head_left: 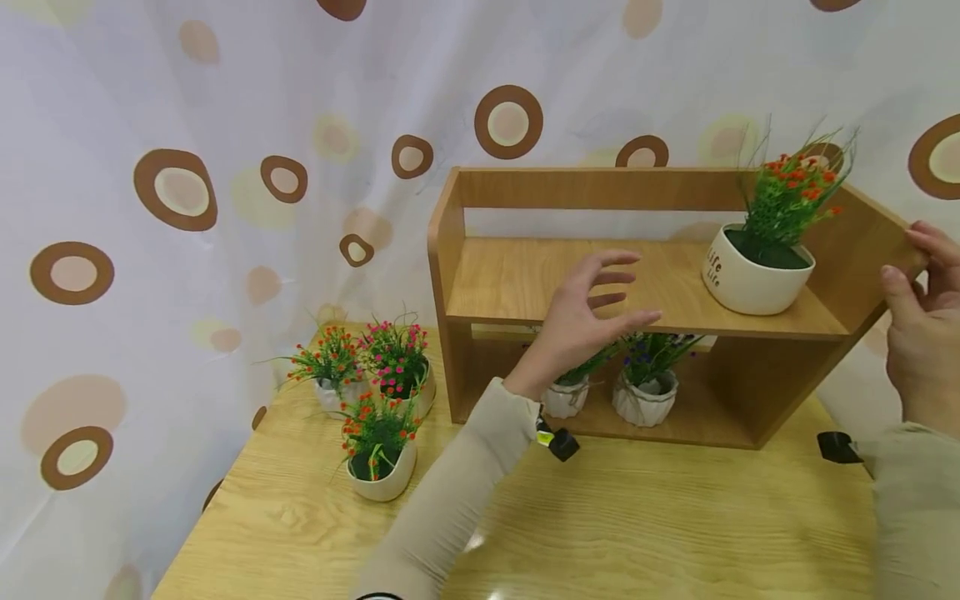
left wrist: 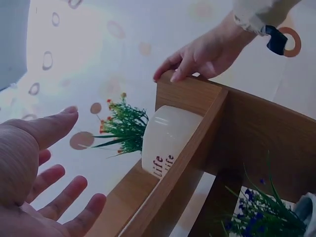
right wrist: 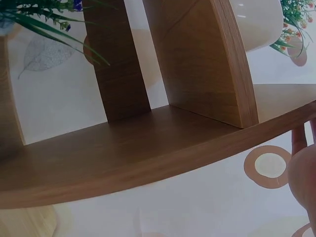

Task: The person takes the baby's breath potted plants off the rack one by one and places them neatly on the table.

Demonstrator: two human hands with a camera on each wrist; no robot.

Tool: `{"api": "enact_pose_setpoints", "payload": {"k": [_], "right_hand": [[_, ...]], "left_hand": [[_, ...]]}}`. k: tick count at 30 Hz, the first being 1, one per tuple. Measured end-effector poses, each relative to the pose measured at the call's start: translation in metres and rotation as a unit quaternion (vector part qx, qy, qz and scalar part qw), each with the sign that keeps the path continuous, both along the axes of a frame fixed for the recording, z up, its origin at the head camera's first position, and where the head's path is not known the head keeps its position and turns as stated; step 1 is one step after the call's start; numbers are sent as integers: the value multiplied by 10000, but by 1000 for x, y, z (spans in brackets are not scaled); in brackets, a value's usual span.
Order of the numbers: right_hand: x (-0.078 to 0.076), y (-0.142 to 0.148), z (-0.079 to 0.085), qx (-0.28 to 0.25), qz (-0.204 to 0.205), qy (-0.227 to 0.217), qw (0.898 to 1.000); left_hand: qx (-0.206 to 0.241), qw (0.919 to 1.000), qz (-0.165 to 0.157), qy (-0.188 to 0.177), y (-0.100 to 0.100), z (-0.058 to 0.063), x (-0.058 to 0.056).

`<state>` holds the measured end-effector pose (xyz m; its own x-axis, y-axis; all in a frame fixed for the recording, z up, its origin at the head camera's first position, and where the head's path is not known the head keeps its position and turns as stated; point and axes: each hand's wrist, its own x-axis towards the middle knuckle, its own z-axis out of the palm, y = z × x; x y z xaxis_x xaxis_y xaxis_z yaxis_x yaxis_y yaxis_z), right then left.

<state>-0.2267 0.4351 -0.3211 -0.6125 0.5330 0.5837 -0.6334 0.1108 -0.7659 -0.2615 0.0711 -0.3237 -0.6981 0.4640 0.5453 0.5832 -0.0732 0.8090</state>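
A two-tier wooden desk shelf (head_left: 750,393) stands against the back cloth. On the right of its upper board sits a white pot (head_left: 757,271) lettered "Life", with orange-red artificial flowers. My left hand (head_left: 581,312) hovers in front of the upper board, left of that pot, its fingers spread apart and holding nothing. At the shelf's right side panel (head_left: 877,242), my right hand (head_left: 930,325) grips the upper edge between thumb and fingers. Two pots in pale wrapping, one with purple-blue flowers (head_left: 647,400), stand in the lower tier; my left arm partly hides the other pot (head_left: 566,398).
Left of the shelf on the wooden table (head_left: 637,517) stand three potted plants: orange flowers (head_left: 337,392) at the back, pink flowers (head_left: 401,367) beside them, and orange-red flowers in a white pot (head_left: 382,475) in front. A circle-patterned cloth (head_left: 247,100) hangs behind.
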Motion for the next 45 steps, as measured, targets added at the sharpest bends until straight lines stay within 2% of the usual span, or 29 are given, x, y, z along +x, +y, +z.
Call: {"api": "enact_pose_setpoints", "payload": {"k": [3,5,9,12,18,20,24,26,27,31,32,34,36,41,45], "right_hand": [[0,2,1,169,-196,-21,9997],[-1,3,2,251,-240,13,9994],[0,4,3,710,-610,-199,9954],[0,5,3,958,-807,-266,9918],[-4,4,2,189,-97,372,9991],[-5,3,2,-50,71,415,9991],[-4,1,2,-208,117,210,9995],[-4,1,2,-251,158,152,9994],[-4,0,2,-261,188,131,9994],[-3,0,1,-217,257,3,9994],[-2,0,1,-205,256,-38,9995],[-1,0,1,-225,272,-88,9993],[0,-1,1,-252,266,-109,9993],[0,-1,1,-268,227,-84,9993],[1,0,0,-272,182,-30,9995]], "left_hand": [[-46,9999,-96,-48,20,9,-6],[-40,9996,-191,-201,32,14,-9],[-40,9975,-440,-555,52,21,-11],[-58,9963,-554,-655,64,29,-13],[-336,9975,-331,-534,78,47,-19],[-457,9975,-279,-453,82,49,-21],[-821,9961,-278,-161,95,47,-26],[-1345,9907,-170,133,102,44,-27],[-1663,9855,-86,320,106,42,-27],[-2824,9537,361,966,118,29,-26],[-2972,9479,446,1060,119,26,-26],[-3111,9419,592,1122,122,22,-26],[-3043,9436,706,1099,122,19,-25],[-2451,9625,902,734,118,16,-24],[-2250,9680,1021,443,115,16,-23]]}}
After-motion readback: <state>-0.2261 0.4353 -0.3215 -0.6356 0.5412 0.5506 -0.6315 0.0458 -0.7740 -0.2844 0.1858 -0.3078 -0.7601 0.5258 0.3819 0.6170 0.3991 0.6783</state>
